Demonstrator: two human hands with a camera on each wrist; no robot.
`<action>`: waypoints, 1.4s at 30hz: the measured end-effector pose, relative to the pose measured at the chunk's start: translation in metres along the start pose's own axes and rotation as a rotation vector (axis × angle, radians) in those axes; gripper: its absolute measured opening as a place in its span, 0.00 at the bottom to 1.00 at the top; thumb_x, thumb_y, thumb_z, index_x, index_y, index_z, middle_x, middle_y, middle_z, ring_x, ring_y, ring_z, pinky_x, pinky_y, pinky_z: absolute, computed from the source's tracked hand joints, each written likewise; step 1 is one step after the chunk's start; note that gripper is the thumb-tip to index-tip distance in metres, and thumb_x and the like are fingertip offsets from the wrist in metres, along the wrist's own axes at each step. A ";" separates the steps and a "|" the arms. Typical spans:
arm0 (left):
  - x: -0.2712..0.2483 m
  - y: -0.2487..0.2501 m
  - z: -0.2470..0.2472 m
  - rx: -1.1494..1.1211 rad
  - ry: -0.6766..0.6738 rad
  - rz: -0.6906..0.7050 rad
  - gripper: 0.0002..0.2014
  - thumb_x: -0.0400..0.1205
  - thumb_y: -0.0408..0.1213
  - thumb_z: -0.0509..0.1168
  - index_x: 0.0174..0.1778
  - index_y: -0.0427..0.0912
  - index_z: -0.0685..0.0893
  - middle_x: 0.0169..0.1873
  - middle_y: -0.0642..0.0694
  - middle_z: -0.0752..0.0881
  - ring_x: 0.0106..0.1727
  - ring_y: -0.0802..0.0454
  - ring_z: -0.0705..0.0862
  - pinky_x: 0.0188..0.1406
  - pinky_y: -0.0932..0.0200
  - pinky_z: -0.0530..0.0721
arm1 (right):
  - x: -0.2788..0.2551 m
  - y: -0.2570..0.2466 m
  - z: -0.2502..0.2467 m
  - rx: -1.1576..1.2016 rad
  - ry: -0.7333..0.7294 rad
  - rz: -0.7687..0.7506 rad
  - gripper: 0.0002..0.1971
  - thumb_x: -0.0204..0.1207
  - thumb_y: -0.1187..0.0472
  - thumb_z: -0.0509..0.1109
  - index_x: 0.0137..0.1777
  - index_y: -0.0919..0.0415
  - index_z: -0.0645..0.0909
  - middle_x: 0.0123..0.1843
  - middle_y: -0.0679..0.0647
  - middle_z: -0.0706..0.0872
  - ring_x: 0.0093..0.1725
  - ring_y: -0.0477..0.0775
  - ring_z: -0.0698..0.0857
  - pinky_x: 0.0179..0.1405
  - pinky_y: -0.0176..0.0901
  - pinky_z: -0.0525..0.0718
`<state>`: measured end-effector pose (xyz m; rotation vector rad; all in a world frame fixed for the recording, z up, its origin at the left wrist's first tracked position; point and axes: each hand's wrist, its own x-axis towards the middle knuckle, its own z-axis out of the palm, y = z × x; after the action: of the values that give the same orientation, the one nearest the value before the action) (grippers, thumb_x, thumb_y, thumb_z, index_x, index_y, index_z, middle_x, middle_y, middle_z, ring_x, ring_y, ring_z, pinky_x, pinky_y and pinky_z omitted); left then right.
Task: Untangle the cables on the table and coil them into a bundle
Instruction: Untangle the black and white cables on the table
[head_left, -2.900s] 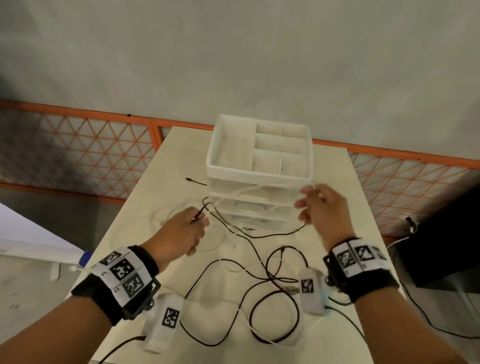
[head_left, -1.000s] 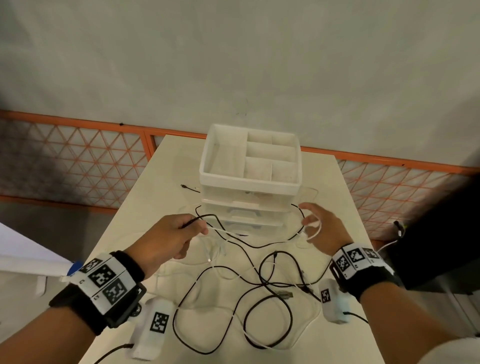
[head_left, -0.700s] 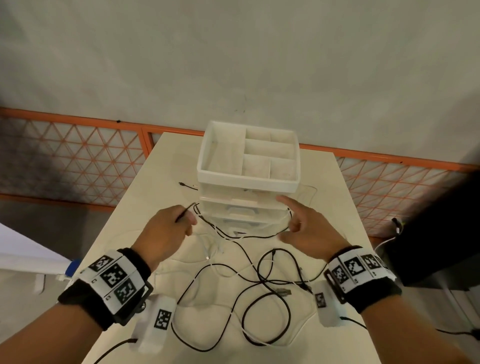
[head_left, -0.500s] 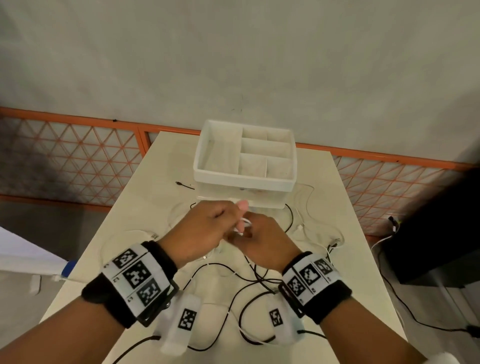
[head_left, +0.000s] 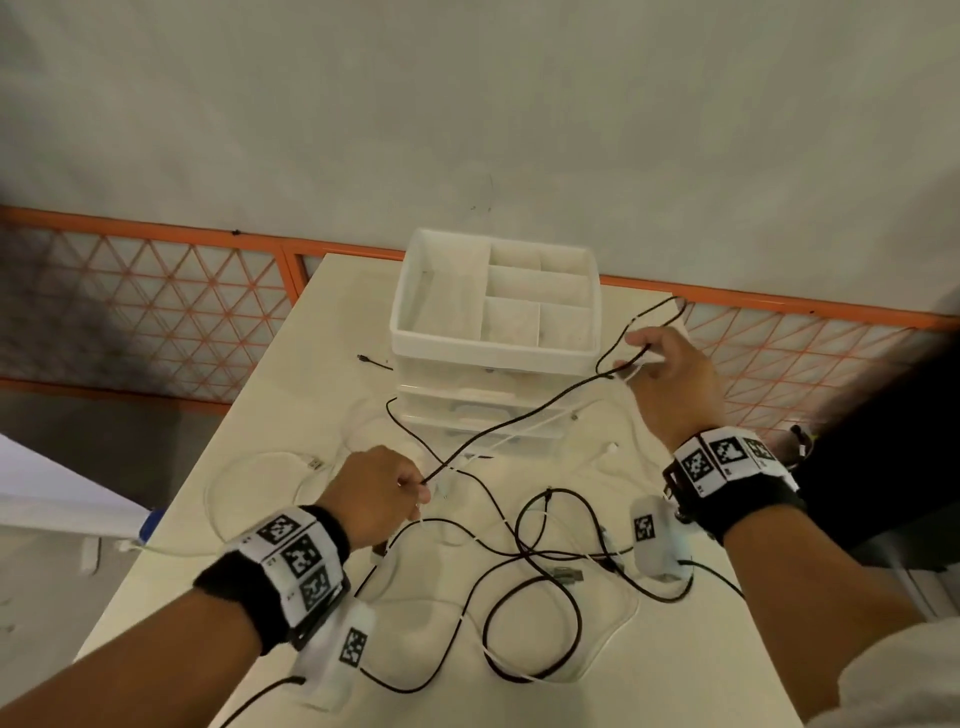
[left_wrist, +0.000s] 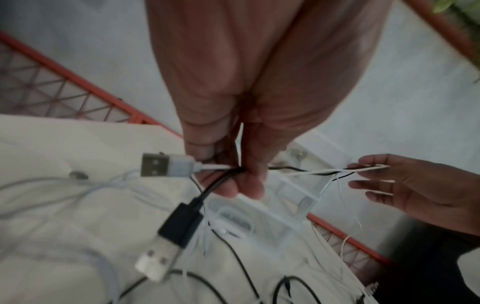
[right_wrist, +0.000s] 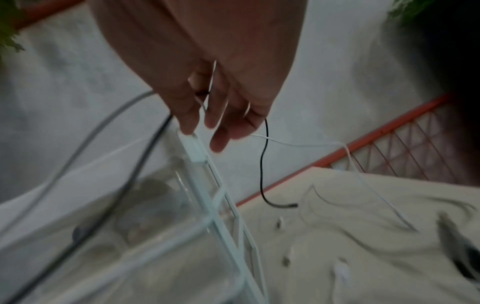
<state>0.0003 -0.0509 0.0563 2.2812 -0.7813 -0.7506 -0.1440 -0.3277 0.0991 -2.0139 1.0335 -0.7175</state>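
My left hand (head_left: 415, 488) pinches a black cable (head_left: 519, 421) and a white cable (left_wrist: 311, 171) near their ends. In the left wrist view, a white USB plug (left_wrist: 161, 167) and a black USB plug (left_wrist: 179, 224) stick out beside the left hand (left_wrist: 233, 170). Both cables run up and right to my right hand (head_left: 641, 358), which holds them beside the organizer's right corner. In the right wrist view they pass between the fingers (right_wrist: 215, 115), and a black end (right_wrist: 263, 164) hangs below. A loose tangle of black and white cables (head_left: 550, 566) lies on the table (head_left: 311, 374).
A white drawer organizer (head_left: 493, 353) with an open divided top stands at the table's far middle. More white cable loops lie at the left (head_left: 249, 467). An orange mesh fence (head_left: 156, 291) runs behind the table. A dark object (head_left: 883, 467) sits off the right edge.
Half a second ago both hands met in front of the organizer. Now my right hand has moved right and away, drawing the black and white cables out from my left hand.
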 end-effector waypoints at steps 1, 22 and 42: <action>0.002 -0.004 0.007 -0.022 0.012 -0.038 0.12 0.82 0.29 0.65 0.34 0.41 0.88 0.26 0.55 0.86 0.23 0.64 0.82 0.24 0.74 0.76 | -0.006 0.007 0.005 -0.034 -0.086 0.034 0.20 0.77 0.64 0.75 0.63 0.41 0.81 0.61 0.47 0.90 0.55 0.50 0.90 0.47 0.39 0.85; -0.002 -0.001 -0.012 -0.457 -0.045 -0.082 0.14 0.87 0.38 0.61 0.37 0.38 0.85 0.17 0.55 0.73 0.23 0.53 0.69 0.25 0.60 0.69 | -0.141 0.024 0.174 -0.591 -0.780 -0.107 0.08 0.81 0.52 0.65 0.53 0.46 0.86 0.55 0.49 0.79 0.56 0.56 0.86 0.56 0.49 0.86; -0.007 -0.016 -0.066 -0.847 -0.039 0.146 0.12 0.90 0.34 0.57 0.45 0.36 0.84 0.27 0.49 0.71 0.28 0.52 0.72 0.39 0.51 0.83 | -0.095 -0.072 0.088 -0.157 -0.104 -0.205 0.03 0.74 0.58 0.78 0.40 0.50 0.89 0.37 0.43 0.86 0.31 0.43 0.81 0.31 0.27 0.74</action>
<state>0.0450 -0.0123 0.0906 1.4390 -0.4974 -0.8507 -0.0972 -0.1868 0.0950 -2.2917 0.8539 -0.6460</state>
